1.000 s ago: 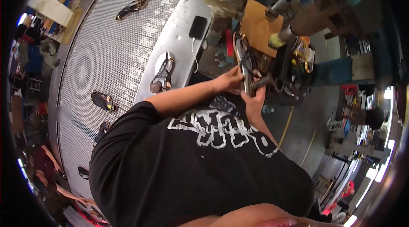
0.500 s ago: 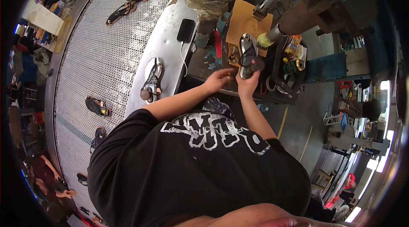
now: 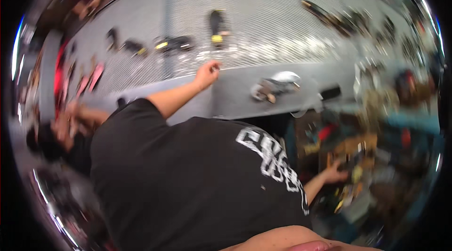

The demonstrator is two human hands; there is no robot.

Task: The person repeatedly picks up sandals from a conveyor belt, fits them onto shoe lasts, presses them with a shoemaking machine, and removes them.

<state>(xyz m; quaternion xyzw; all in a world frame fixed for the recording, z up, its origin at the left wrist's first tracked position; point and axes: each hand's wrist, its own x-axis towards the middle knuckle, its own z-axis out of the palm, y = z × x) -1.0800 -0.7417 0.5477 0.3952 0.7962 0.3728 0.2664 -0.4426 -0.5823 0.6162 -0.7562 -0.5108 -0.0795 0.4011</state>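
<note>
My left hand reaches out over the edge of the metal table, its fingers loosely bent with nothing visible in them. Nearest beyond it, a dark sandal with a yellow patch lies on the perforated conveyor. To the right of that hand, a black sandal with a shiny silvery surface rests on the metal table, blurred. Far to the right, my right hand is beside the machine's work area; blur hides its fingers and whatever they touch.
Several more dark sandals lie along the conveyor. A phone with a white cable sits on the metal table. Another person's arm shows at the left, with pink strips beyond. A brown board is at the machine.
The view has swung left. My left hand has moved away from the machine to the conveyor side. My right hand, which held a sandal, stays by the machine; that sandal cannot be made out now.
</note>
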